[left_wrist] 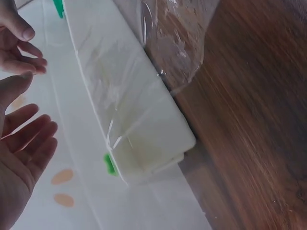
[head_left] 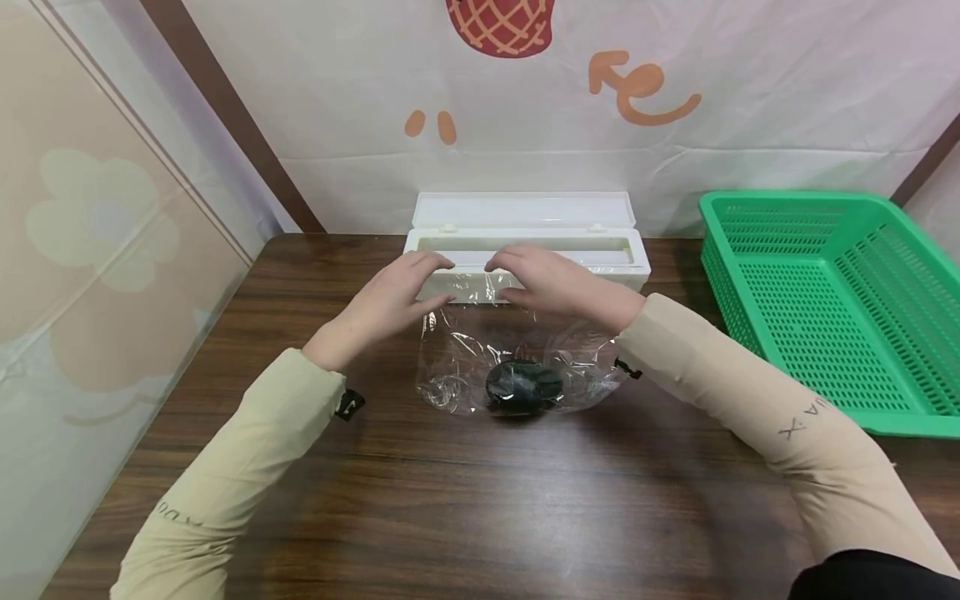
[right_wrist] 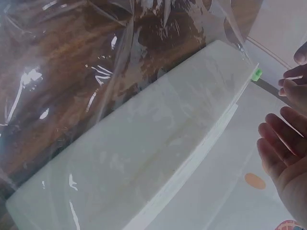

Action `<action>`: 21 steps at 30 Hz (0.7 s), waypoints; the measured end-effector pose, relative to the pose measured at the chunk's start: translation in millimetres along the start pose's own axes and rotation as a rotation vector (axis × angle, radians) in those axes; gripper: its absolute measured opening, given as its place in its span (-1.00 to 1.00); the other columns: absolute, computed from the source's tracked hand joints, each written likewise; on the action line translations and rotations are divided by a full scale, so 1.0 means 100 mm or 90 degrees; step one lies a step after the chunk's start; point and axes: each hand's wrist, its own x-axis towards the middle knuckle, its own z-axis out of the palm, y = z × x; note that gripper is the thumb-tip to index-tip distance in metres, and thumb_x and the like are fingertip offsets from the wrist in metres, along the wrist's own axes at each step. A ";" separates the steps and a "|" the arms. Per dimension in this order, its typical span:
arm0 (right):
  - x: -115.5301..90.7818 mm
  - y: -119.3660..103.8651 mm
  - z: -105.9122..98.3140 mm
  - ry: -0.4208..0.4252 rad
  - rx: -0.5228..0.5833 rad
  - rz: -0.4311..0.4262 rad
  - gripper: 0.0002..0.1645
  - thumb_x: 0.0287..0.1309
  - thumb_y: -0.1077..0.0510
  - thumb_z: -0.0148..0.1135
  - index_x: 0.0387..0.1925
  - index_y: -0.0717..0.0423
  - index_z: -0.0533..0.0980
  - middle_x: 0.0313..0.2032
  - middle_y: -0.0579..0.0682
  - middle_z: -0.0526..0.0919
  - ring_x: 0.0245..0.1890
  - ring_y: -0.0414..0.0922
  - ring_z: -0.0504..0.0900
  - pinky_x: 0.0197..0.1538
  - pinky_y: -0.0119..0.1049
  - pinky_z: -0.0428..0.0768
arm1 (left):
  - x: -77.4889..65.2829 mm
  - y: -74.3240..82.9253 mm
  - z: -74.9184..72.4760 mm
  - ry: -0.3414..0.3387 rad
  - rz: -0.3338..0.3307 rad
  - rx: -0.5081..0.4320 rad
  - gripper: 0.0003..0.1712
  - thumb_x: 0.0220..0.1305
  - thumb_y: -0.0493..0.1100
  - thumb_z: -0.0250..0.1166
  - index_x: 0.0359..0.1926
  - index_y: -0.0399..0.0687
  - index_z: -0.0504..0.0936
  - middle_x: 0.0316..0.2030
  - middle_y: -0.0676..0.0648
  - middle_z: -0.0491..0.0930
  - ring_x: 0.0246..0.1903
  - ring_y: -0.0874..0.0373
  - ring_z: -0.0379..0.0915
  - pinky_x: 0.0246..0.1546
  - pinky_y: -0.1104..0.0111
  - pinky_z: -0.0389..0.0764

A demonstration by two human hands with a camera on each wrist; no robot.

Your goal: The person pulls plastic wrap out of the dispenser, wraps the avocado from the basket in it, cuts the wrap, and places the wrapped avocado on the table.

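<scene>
A sheet of clear plastic film (head_left: 465, 350) runs from a white film dispenser box (head_left: 450, 287) toward the front of the table. A black rounded object (head_left: 522, 385), which looks like a computer mouse, lies under or within the film. Over the front of the box, my left hand (head_left: 390, 296) hovers with loosely bent fingers and nothing visible between them. Facing it is my right hand (head_left: 558, 287), its fingers likewise relaxed and apart. Both wrist views show the film stretched along the box's front, with the fingers (left_wrist: 36, 139) of the left hand away from it.
The dispenser's lid (head_left: 525, 210) stands raised at the back, against a printed white cloth (head_left: 337, 183). A green plastic basket (head_left: 783, 308) sits at the right. Dark wood tabletop (head_left: 450, 500) extends toward the front.
</scene>
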 end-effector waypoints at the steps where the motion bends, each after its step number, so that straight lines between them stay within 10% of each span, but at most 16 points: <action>1: 0.01 0.00 -0.01 0.002 -0.004 -0.003 -0.57 0.13 0.18 0.19 0.01 0.30 0.42 -0.03 0.15 0.52 0.04 0.02 0.46 0.17 -0.20 0.38 | 0.00 -0.02 0.00 0.009 -0.001 0.001 -0.58 0.16 -0.13 0.27 0.00 -0.25 0.45 -0.02 -0.18 0.49 0.05 -0.04 0.36 0.11 0.16 0.36; 21: 0.29 0.00 -0.05 0.027 0.004 -0.020 -0.57 0.15 0.15 0.19 0.02 0.28 0.42 0.00 0.13 0.50 0.07 0.01 0.43 0.20 -0.23 0.34 | -0.01 -0.38 0.05 0.109 -0.063 -0.033 -0.44 0.06 -0.15 0.36 0.05 -0.30 0.41 -0.01 -0.25 0.47 0.00 -0.10 0.33 0.03 0.10 0.37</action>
